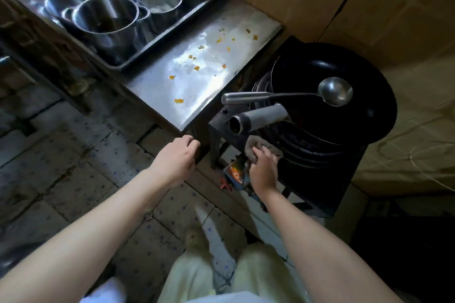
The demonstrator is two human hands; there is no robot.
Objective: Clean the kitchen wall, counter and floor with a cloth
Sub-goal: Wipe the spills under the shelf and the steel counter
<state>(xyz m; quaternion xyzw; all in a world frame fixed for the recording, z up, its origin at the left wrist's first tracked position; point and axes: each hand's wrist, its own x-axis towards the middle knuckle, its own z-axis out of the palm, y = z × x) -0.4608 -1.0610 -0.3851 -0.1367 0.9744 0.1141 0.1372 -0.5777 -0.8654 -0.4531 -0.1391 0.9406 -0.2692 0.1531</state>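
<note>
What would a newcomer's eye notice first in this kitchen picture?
Probably the big black wok at the right, with a shiny steel ladle resting in it. Next, the orange food spots scattered over the steel counter in the middle. Below them, the right hand grips a grey cloth against the dark stove.

The right hand [264, 168] grips a grey cloth [253, 143] against the black stove [310, 155] front, below the wok [307, 74] holding a steel ladle [335, 91]; the left hand [178, 157], fingers loosely curled, hovers beside the corner of the orange-spattered steel counter [209, 91].
</note>
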